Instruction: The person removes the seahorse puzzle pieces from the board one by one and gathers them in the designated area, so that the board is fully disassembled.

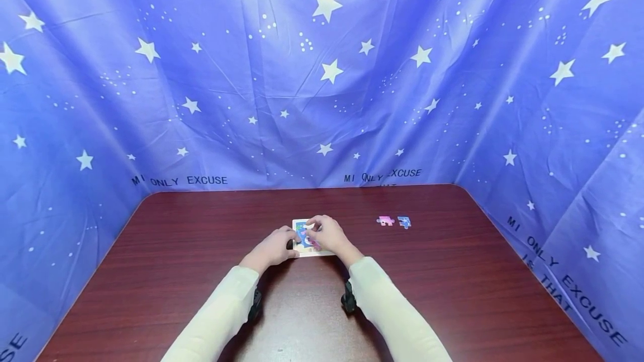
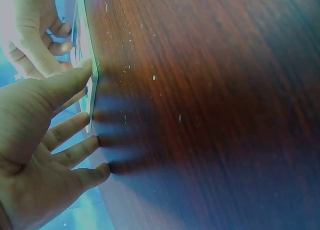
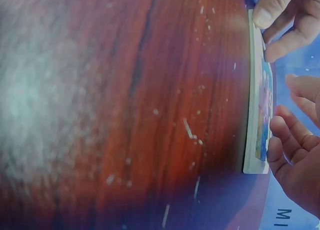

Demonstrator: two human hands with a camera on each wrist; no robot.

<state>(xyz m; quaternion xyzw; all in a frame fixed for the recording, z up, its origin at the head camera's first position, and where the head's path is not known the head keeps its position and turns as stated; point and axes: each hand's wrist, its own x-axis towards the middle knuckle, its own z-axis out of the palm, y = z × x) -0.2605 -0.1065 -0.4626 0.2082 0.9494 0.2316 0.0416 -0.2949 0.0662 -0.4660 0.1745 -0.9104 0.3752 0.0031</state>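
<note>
A small white-edged puzzle board (image 1: 322, 254) with a colourful picture lies flat on the table between both hands. My left hand (image 1: 274, 246) holds the board at its left end. In the left wrist view its thumb meets the near edge and a fingertip touches the side, while the outer fingertips rest on the table. My right hand (image 1: 330, 236) is over the picture, its fingertips on or just above the surface. No piece shows between its thumb and fingers in the right wrist view. The hands partly hide the picture.
Two loose jigsaw pieces lie to the right of the board: a mostly pink piece (image 1: 385, 220) and a blue piece (image 1: 405, 222). The dark red wooden table (image 1: 201, 228) meets a blue star-patterned curtain (image 1: 282, 71) at its back and sides.
</note>
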